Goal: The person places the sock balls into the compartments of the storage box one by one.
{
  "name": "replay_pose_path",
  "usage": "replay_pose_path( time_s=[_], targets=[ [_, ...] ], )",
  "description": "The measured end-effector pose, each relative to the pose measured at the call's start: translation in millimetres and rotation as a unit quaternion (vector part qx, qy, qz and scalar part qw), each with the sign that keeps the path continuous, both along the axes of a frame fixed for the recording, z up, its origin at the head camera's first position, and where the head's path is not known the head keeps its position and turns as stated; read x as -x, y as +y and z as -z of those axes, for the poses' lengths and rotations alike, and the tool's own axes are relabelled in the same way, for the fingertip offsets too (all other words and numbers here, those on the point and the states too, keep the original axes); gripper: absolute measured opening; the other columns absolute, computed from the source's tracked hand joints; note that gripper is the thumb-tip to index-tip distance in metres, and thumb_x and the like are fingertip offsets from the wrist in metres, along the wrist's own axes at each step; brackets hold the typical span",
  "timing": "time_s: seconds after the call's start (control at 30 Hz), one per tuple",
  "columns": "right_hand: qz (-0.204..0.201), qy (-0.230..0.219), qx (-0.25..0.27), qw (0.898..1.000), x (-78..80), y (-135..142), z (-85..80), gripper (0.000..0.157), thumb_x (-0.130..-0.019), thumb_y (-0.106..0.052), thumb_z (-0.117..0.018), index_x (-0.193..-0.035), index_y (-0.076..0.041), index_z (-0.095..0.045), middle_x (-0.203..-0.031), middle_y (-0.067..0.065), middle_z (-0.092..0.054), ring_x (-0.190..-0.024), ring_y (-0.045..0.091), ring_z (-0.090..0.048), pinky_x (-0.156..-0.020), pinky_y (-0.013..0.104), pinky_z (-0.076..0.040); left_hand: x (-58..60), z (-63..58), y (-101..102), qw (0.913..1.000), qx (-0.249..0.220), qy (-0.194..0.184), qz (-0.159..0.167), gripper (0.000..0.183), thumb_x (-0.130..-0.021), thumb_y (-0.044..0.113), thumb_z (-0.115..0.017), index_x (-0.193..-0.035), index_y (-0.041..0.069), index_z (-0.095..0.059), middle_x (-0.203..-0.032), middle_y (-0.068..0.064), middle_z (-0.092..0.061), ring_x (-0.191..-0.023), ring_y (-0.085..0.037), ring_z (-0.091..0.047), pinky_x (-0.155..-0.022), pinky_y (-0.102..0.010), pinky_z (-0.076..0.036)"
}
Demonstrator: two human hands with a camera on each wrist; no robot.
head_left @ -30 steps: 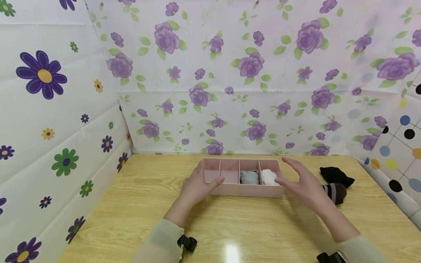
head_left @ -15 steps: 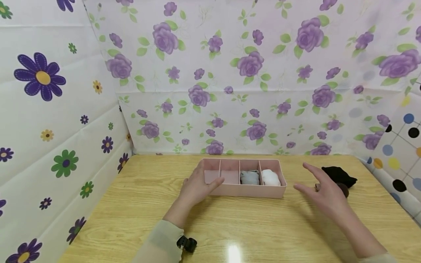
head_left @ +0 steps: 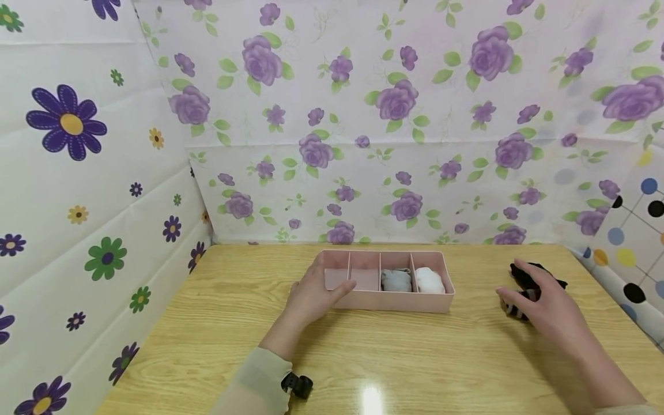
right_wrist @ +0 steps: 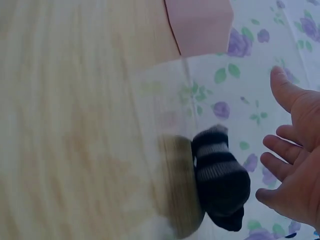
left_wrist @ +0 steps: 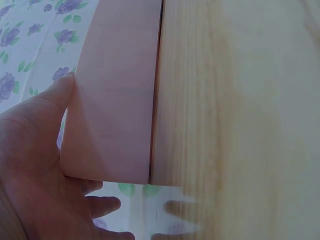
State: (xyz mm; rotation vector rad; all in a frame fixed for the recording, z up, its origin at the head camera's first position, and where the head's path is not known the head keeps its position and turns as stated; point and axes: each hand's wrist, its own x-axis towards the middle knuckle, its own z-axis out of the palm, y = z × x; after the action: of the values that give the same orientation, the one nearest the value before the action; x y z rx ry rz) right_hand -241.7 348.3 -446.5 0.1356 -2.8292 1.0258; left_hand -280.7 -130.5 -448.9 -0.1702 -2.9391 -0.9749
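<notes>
A long pink divided box sits on the table. My left hand holds its left end, thumb at the front rim; in the left wrist view, the left thumb touches the box's edge and the other fingers lie round its end. A grey rolled sock and a white rolled sock fill the two right compartments. My right hand hovers with fingers spread over a black and grey striped rolled sock, apart from it in the right wrist view. In the head view the hand partly hides that sock.
Behind the right hand lies a black rolled sock. The wooden table ends at a flowered cloth wall at the back. More patterned cloth stands along the right side.
My right hand has moved right, away from the box's right end, to over the striped sock. The left hand stays at the box's left end.
</notes>
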Motion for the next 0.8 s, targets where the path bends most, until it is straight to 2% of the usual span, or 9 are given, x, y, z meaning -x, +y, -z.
replay_pose_path(
  time_s=[0.3,0.53,0.67,0.8],
  targets=[
    [0.002,-0.036,-0.006,0.999,4.5,27.3,4.3,0.104,-0.108,-0.061,-0.065,-0.177,-0.005,-0.011,-0.175,0.039,-0.013,-0.152,0.071,-0.016,-0.104,0.088,-0.030,0.6,-0.1,0.1,1.0000,-0.003,0.006,0.000,0.117,-0.099,0.074,-0.068,-0.178,0.006,-0.014,-0.180,-0.017,-0.028,-0.162,-0.039,-0.034,-0.125,-0.078,-0.021],
    [-0.013,-0.058,-0.036,0.998,6.4,38.8,5.5,0.107,-0.106,-0.062,-0.067,-0.173,0.005,-0.018,-0.169,0.046,-0.020,-0.147,0.074,-0.022,-0.103,0.086,-0.033,-0.2,-0.7,1.5,1.0000,-0.001,0.006,0.000,0.117,-0.099,0.075,-0.067,-0.177,0.005,-0.015,-0.179,-0.018,-0.028,-0.162,-0.039,-0.034,-0.125,-0.077,-0.022],
    [-0.024,-0.078,-0.048,0.996,7.5,44.7,7.5,0.106,-0.107,-0.063,-0.066,-0.173,0.006,-0.019,-0.167,0.048,-0.021,-0.145,0.075,-0.024,-0.101,0.085,-0.035,-0.2,0.0,1.5,1.0000,-0.002,0.008,0.000,0.117,-0.099,0.074,-0.068,-0.177,0.004,-0.015,-0.179,-0.018,-0.028,-0.161,-0.040,-0.035,-0.125,-0.078,-0.022],
    [-0.029,-0.078,-0.058,0.995,8.3,48.5,10.8,0.105,-0.106,-0.063,-0.067,-0.172,0.006,-0.022,-0.166,0.049,-0.025,-0.141,0.075,-0.030,-0.098,0.084,-0.039,-0.3,0.5,1.0,0.9999,-0.006,0.009,0.000,0.116,-0.100,0.073,-0.068,-0.177,0.004,-0.015,-0.179,-0.019,-0.029,-0.161,-0.040,-0.036,-0.125,-0.077,-0.022]
  ],
)
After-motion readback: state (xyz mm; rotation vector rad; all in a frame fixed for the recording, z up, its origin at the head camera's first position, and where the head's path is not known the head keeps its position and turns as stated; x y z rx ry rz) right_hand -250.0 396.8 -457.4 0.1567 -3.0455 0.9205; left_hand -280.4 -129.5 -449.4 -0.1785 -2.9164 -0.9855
